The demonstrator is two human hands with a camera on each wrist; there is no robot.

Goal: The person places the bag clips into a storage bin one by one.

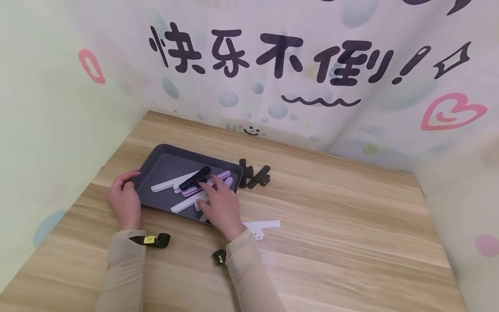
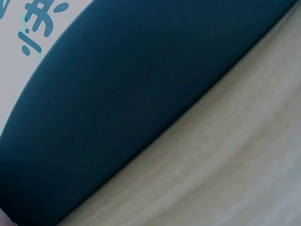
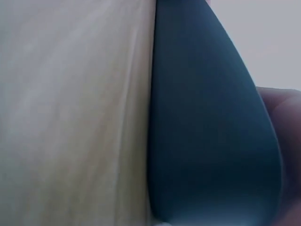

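A dark grey tray (image 1: pixel 160 158) stands on the table in the head view. My left hand (image 1: pixel 125 199) grips its left rim, with the thumb and fingers at the edge. Inside the tray lie white bag clips (image 1: pixel 163 184), purple bag clips (image 1: pixel 224 175) and a black bag clip (image 1: pixel 196 177) resting over others. Over the tray's right part is my right hand (image 1: pixel 222 210), its fingers spread just above the clips; contact there is hard to make out. Both wrist views show mostly the outer side of the tray (image 2: pixel 131 89), (image 3: pixel 207 122).
Two black clips (image 1: pixel 244 173), (image 1: pixel 259 177) lie on the wooden table (image 1: pixel 331 225) beyond the tray's right end. Beside my right wrist is a white clip (image 1: pixel 267 224), partly hidden. A printed cloth wall (image 1: pixel 249 99) borders the table at the back.
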